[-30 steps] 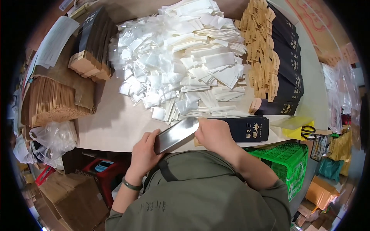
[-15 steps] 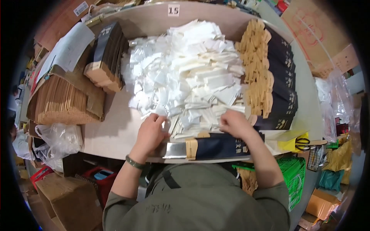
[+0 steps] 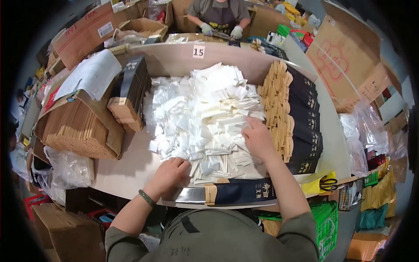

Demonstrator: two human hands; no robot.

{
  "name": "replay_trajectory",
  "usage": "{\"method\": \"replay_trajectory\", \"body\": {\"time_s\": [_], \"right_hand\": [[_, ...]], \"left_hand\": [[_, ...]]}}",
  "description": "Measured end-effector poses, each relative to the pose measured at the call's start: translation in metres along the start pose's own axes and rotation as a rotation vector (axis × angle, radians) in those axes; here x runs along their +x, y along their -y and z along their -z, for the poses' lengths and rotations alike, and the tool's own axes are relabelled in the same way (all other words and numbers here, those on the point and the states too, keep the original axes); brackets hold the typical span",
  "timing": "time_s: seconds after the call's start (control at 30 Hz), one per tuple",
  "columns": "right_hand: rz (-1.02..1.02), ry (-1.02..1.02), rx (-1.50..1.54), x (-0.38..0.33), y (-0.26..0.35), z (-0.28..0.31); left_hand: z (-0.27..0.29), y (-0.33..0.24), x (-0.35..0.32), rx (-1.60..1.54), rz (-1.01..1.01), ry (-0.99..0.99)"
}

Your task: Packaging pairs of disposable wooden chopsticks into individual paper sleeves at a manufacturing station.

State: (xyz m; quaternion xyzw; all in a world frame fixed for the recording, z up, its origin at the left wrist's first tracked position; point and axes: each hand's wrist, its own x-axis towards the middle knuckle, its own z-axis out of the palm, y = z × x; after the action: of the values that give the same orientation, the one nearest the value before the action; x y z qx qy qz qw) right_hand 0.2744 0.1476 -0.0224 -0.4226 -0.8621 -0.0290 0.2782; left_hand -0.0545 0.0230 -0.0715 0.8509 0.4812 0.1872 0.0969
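At the table's near edge, the dark sleeve [image 3: 238,193] lies crosswise; both hands rest open on white packets [image 3: 205,113].

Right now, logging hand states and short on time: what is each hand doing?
Left hand: curled, knuckles resting on the white paper slips; a grip cannot be told.
Right hand: open, fingers spread flat on the slips, holding nothing.

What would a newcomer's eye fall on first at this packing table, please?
The big heap of white paper slips across the table's middle, with the right hand reaching into it. Next, the long dark sleeve lying along the near edge beside the left hand, and the row of stacked dark sleeves at the right.
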Motion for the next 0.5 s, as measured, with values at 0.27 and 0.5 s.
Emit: {"method": "replay_trajectory", "body": {"time_s": [0.27,0.5], "right_hand": [[-0.119,0.155,-0.037,-0.019,0.002,-0.004],[-0.348,0.223,0.518,-0.046,0.062,0.004]], "left_hand": [[-0.031,0.024,-0.019,-0.589,0.489,-0.063],[0.009,-0.035,-0.071,-0.402,0.350,0.156]]}}
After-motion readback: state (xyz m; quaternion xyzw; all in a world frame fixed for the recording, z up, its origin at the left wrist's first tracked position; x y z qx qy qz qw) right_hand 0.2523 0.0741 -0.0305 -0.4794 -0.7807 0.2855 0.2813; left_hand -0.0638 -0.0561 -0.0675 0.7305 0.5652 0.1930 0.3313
